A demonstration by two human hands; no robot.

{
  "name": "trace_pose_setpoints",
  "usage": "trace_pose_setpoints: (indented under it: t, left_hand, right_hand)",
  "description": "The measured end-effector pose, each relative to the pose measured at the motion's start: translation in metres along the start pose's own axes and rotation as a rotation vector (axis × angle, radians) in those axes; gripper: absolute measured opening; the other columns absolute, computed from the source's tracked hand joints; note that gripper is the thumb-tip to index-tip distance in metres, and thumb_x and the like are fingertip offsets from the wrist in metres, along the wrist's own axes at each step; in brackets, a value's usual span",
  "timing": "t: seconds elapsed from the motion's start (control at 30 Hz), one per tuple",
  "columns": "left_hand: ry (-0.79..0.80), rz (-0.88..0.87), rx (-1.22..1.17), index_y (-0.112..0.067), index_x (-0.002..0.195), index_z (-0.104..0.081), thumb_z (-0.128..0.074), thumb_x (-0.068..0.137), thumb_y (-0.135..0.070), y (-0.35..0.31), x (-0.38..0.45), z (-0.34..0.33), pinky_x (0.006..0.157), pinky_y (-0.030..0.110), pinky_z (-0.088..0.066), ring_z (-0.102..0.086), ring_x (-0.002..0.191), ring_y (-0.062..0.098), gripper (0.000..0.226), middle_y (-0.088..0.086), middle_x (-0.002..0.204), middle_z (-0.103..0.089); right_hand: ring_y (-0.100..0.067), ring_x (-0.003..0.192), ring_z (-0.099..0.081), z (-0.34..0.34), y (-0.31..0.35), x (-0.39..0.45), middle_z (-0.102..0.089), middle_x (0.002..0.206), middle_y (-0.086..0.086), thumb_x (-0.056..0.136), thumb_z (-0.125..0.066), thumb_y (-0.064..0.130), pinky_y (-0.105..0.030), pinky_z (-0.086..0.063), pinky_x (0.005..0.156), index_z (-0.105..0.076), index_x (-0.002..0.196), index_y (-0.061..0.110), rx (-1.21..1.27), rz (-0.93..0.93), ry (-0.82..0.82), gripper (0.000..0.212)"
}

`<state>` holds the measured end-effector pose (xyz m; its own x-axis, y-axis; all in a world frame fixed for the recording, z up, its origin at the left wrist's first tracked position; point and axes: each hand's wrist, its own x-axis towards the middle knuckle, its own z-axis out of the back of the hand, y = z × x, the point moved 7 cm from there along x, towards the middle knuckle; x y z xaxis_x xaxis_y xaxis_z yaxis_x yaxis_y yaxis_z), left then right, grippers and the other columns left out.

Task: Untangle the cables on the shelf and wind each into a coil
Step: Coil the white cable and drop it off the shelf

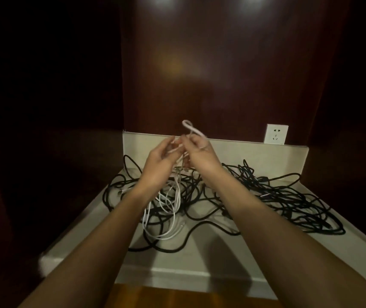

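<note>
A tangle of black cables (273, 196) sprawls across the pale shelf (222, 254). White cables (168, 210) lie mixed into its left-middle part. My left hand (158, 160) and my right hand (201, 154) are raised together above the heap, near the back of the shelf. Both pinch a white cable, whose loop (191, 127) sticks up above my right hand. More white strands hang from between my hands down into the pile. The fingertips are blurred.
A white wall socket (276, 134) sits on the back wall at the right, just above the shelf's raised back rim (255, 150). Dark wooden panels close in the left, right and back. A wooden floor shows below the shelf's front edge.
</note>
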<state>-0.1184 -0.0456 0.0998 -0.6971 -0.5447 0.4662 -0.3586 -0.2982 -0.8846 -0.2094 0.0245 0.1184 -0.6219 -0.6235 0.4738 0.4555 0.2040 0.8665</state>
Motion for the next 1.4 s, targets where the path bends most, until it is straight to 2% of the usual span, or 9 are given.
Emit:
trace_pose_setpoints:
  t: [0.13, 0.3, 0.4, 0.57, 0.77, 0.9, 1.0, 1.23, 1.4]
  left_hand:
    - [0.061, 0.007, 0.158, -0.022, 0.145, -0.051, -0.054, 0.103, -0.019, 0.022, -0.005, -0.01, 0.084, 0.018, -0.048, -0.063, 0.081, -0.015, 0.042, 0.0, 0.122, -0.067]
    - [0.115, 0.032, 0.74, -0.023, 0.153, -0.037, -0.069, 0.093, -0.033, 0.053, 0.003, -0.006, 0.106, 0.038, -0.045, -0.053, 0.129, 0.02, 0.069, 0.004, 0.144, -0.055]
    - [0.116, -0.008, 0.977, -0.024, 0.143, -0.052, -0.065, 0.093, -0.044, 0.062, 0.004, -0.007, 0.096, 0.04, -0.048, -0.055, 0.119, 0.029, 0.055, 0.007, 0.132, -0.061]
    - [-0.053, -0.304, 1.073, -0.027, 0.111, -0.071, -0.053, 0.099, -0.04, 0.029, 0.009, -0.01, 0.072, 0.036, -0.047, -0.059, 0.093, 0.024, 0.025, 0.0, 0.094, -0.072]
    - [-0.068, -0.121, 0.976, -0.019, 0.114, -0.061, -0.053, 0.1, -0.029, 0.047, 0.019, 0.005, 0.07, 0.037, -0.048, -0.065, 0.089, 0.031, 0.019, 0.006, 0.094, -0.07]
    - [0.001, -0.208, 1.177, -0.018, 0.148, -0.04, -0.062, 0.093, -0.036, 0.05, 0.003, -0.01, 0.095, 0.044, -0.044, -0.051, 0.121, 0.031, 0.062, 0.009, 0.134, -0.054]
    - [-0.046, -0.434, 1.172, -0.014, 0.144, -0.046, -0.067, 0.087, -0.042, 0.033, -0.01, -0.034, 0.088, 0.042, -0.045, -0.052, 0.116, 0.03, 0.066, 0.009, 0.127, -0.056]
    - [0.046, -0.173, 1.239, -0.03, 0.158, 0.01, -0.07, 0.089, -0.043, 0.066, 0.0, -0.023, 0.082, 0.042, -0.05, -0.053, 0.116, 0.027, 0.106, 0.007, 0.129, -0.055]
    - [0.06, -0.19, 1.083, -0.033, 0.159, 0.002, -0.075, 0.081, -0.05, 0.055, 0.013, -0.02, 0.085, 0.042, -0.052, -0.054, 0.112, 0.023, 0.112, 0.001, 0.124, -0.057]
  right_hand:
    - [-0.007, 0.055, -0.047, 0.018, 0.024, 0.004, -0.054, 0.064, 0.003, 0.106, -0.045, 0.027, -0.022, -0.039, 0.055, -0.067, 0.09, 0.016, 0.129, 0.054, 0.021, 0.029]
    - [-0.009, 0.052, -0.038, 0.032, 0.026, -0.003, -0.046, 0.059, 0.002, 0.105, -0.044, 0.03, -0.022, -0.032, 0.052, -0.067, 0.097, 0.01, 0.433, 0.031, 0.044, 0.032]
    - [-0.007, 0.045, -0.032, 0.033, 0.024, -0.008, -0.041, 0.05, 0.003, 0.104, -0.044, 0.033, -0.02, -0.025, 0.044, -0.067, 0.094, 0.007, 0.617, -0.022, 0.091, 0.036]
    - [-0.008, 0.037, -0.024, 0.038, -0.012, -0.019, -0.029, 0.043, 0.005, 0.103, -0.045, 0.036, -0.021, -0.02, 0.039, -0.062, 0.09, 0.007, 0.536, -0.122, 0.065, 0.036]
    - [-0.014, 0.066, -0.054, 0.044, -0.036, -0.034, -0.049, 0.063, -0.001, 0.103, -0.041, 0.044, -0.029, -0.05, 0.066, -0.067, 0.081, 0.016, 0.293, -0.194, 0.011, 0.044]
    - [-0.035, 0.096, -0.07, 0.042, -0.028, -0.032, -0.059, 0.082, -0.013, 0.103, -0.042, 0.041, -0.049, -0.056, 0.091, -0.058, 0.085, 0.011, 0.403, -0.239, 0.03, 0.039]
    - [-0.038, 0.094, -0.069, 0.04, -0.017, -0.025, -0.059, 0.083, -0.015, 0.104, -0.042, 0.038, -0.051, -0.055, 0.094, -0.057, 0.085, 0.008, 0.391, -0.203, 0.016, 0.038]
    - [-0.03, 0.078, -0.072, 0.079, 0.055, 0.001, -0.055, 0.072, -0.014, 0.107, -0.036, 0.032, -0.043, -0.061, 0.081, -0.053, 0.081, 0.008, 0.465, 0.007, -0.094, 0.04]
    - [-0.03, 0.082, -0.072, 0.089, 0.072, 0.008, -0.056, 0.071, -0.012, 0.107, -0.036, 0.031, -0.046, -0.059, 0.086, -0.052, 0.081, 0.008, 0.506, 0.101, -0.136, 0.039]
